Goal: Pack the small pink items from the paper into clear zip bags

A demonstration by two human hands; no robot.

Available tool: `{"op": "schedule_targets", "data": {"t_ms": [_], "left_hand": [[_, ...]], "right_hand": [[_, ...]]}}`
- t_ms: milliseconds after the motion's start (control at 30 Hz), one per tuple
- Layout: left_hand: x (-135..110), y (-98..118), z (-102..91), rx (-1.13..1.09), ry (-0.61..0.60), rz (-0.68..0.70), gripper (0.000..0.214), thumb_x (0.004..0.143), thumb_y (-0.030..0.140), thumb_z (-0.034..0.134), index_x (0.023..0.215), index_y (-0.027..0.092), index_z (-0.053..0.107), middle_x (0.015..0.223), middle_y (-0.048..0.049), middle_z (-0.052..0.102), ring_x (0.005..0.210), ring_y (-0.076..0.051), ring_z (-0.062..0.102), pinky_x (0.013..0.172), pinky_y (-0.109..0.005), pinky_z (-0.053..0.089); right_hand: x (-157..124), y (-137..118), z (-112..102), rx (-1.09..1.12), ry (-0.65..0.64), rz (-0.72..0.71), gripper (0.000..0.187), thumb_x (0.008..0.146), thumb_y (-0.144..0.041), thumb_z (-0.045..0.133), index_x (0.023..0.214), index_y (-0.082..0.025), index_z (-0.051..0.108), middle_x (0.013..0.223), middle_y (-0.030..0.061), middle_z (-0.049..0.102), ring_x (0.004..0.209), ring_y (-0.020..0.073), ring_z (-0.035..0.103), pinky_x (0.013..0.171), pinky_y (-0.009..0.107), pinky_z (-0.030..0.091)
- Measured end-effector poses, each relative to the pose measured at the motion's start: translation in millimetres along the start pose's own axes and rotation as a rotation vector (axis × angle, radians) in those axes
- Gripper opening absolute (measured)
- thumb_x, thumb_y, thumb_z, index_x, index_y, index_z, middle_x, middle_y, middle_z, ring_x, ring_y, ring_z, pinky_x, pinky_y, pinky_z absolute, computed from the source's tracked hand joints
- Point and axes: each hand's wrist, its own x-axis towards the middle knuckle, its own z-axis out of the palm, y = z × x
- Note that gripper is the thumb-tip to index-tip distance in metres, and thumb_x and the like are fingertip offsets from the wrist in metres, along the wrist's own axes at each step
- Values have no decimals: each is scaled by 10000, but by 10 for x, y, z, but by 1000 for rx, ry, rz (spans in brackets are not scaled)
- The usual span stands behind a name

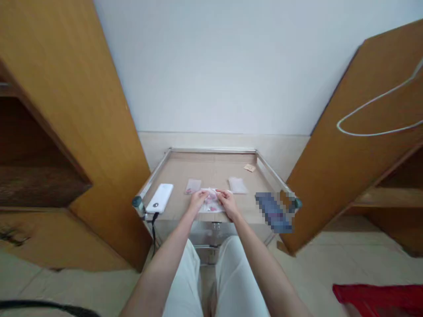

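An open wardrobe door (72,110) of honey-coloured wood stands at the far left. On the steel-railed table (211,150), a white power bank (159,198) lies near the front edge, with a black cable (153,229) hanging down from it. Just beyond the left hand (197,200) lies a small clear packet (193,186). That hand's fingers pinch one side of a clear plastic bag (211,201) holding something pink, and the right hand (228,204) grips the other side, both seeming partly closed on it at this distance. Further right are a pale flat packet (237,185), a scrap of tan paper (249,167), and a blurred blue object (273,212) at the front corner. A white wire hanger (373,114) rests against the right door (330,158), and red fabric (376,299) lies on the floor.
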Motion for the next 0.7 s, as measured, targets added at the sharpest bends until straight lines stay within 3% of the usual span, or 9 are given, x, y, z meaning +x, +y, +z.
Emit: {"op": "schedule_targets", "data": {"t_ms": [133, 300, 700], "left_hand": [[-20, -75, -34, -60, 16, 5, 261, 570, 385, 609, 611, 130, 576, 494, 22, 535, 449, -75, 443, 451, -192, 311], [-20, -102, -36, -113, 22, 7, 279, 569, 399, 617, 656, 137, 575, 515, 27, 543, 447, -60, 430, 444, -177, 296], [-60, -84, -13, -66, 18, -30, 313, 560, 443, 594, 593, 146, 502, 453, 27, 524, 376, -63, 416, 398, -181, 266]], "right_hand": [[11, 19, 11, 9, 48, 21, 286, 617, -378, 577, 772, -138, 575, 460, -48, 500, 394, 62, 370, 406, 189, 258], [11, 26, 22, 3, 14, 5, 274, 639, -399, 550, 531, -148, 522, 454, -23, 503, 388, 62, 372, 406, 197, 258], [28, 94, -2, 7, 16, 9, 249, 630, -382, 564, 552, -148, 531, 400, -48, 452, 374, 61, 343, 396, 192, 221]]}}
